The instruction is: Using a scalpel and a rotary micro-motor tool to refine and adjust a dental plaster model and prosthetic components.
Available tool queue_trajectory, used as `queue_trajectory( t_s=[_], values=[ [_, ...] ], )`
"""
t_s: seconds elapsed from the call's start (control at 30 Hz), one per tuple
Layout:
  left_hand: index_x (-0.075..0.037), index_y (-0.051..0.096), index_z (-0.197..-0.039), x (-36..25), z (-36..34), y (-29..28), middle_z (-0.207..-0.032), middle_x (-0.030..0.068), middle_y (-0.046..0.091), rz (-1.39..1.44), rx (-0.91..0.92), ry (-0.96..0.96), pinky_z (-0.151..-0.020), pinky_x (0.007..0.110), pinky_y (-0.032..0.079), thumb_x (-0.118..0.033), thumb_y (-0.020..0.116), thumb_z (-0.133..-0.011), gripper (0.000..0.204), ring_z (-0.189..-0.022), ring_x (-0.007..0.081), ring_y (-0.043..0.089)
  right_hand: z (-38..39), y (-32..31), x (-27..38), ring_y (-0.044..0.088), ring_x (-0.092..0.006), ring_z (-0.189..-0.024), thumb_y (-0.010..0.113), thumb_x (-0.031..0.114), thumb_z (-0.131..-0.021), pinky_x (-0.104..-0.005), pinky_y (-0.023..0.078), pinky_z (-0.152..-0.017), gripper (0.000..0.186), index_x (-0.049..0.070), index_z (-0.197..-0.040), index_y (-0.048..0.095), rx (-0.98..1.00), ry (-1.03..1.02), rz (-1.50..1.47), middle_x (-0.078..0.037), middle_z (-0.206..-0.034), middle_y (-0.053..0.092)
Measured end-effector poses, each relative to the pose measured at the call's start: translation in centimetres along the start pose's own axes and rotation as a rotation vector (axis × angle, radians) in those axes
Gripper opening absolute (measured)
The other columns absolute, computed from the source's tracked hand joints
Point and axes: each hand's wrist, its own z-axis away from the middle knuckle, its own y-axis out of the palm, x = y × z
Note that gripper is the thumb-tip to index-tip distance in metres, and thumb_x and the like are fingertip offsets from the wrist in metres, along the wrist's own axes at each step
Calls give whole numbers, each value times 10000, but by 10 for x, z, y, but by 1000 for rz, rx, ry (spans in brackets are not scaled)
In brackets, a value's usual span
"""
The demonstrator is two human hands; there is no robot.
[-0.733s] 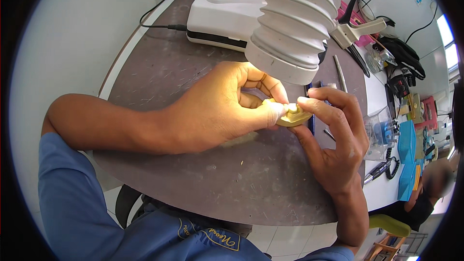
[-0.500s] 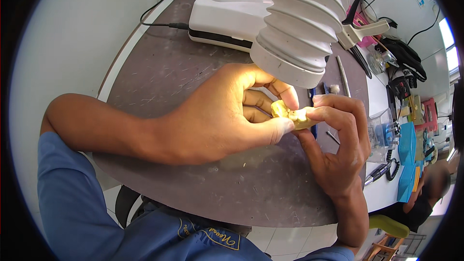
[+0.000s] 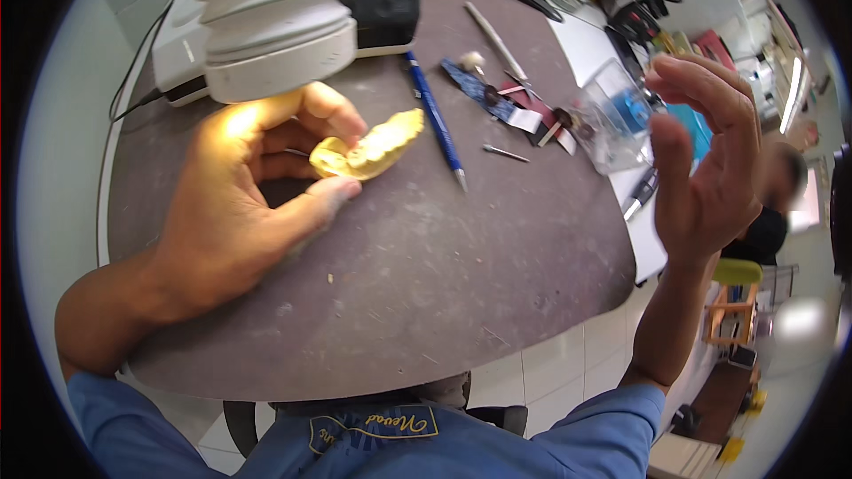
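My left hand (image 3: 217, 213) pinches a yellow, horseshoe-shaped dental cast (image 3: 386, 146) between thumb and fingers. A strong light falls on that hand and the cast, just below the mouth of a ribbed white hose (image 3: 275, 62). The cast's free end points to the right, over the grey-brown bench top. Well apart from it, at the right, my right hand (image 3: 710, 160) is raised with its fingers spread and slightly curled, holding nothing. A blue pen-like tool (image 3: 435, 120) lies on the bench to the right of the cast.
A white machine (image 3: 182, 44) stands behind the hose. At the back right lie a slim white tool (image 3: 495, 40), a small metal bit (image 3: 506, 153) and blue and red scraps (image 3: 484, 93). A clear plastic box (image 3: 612, 129) sits by the bench's right edge. Another person (image 3: 772, 213) is farther right.
My right hand has let go of the cast and moved away to the right, opening. My left hand keeps the cast. The view has shifted, showing more of the bench's right side.
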Motion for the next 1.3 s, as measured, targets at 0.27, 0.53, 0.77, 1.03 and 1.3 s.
queue_trajectory(
  t_s=[0.27,0.53,0.77,1.03,1.3],
  values=[
    [-5,576,-1105,-4,1,-6,-994,102,627,-490,5,272,-844,299,523,44,703,-764,367,-945,192,650,91,-56,-16,663,-286,-941,595,-123,-749,-377,543,-792,380,73,-1065,672,458,377,374,-90,-1054,658],
    [-45,469,-1323,-7,21,-2,-1239,167,560,-855,30,330,-970,430,459,3,743,-721,663,-1122,360,566,118,-50,-15,571,-288,-1127,594,-32,-794,-402,450,-999,300,59,-1078,625,652,187,376,-91,-1135,620],
    [-80,389,-1428,-9,60,-4,-1405,205,430,-840,25,655,-1037,462,427,-17,745,-720,795,-1257,381,475,121,-103,0,566,-366,-1045,524,-28,-874,-447,433,-928,251,5,-1121,552,497,493,453,-169,-1120,576],
    [15,449,-1305,-20,52,103,-1224,198,527,-125,493,621,-941,435,473,-103,655,-853,510,-1105,355,556,89,-100,55,575,-209,-997,448,355,-1026,-382,422,-954,490,-70,-1251,542,149,632,42,-94,-887,620],
    [39,408,-1285,-28,35,148,-1113,222,582,330,550,261,-828,446,486,-165,518,-978,385,-935,383,619,35,-47,123,575,-91,-771,545,373,-990,-217,467,-674,482,-72,-1172,579,262,843,-774,-62,-894,630]
  ],
)
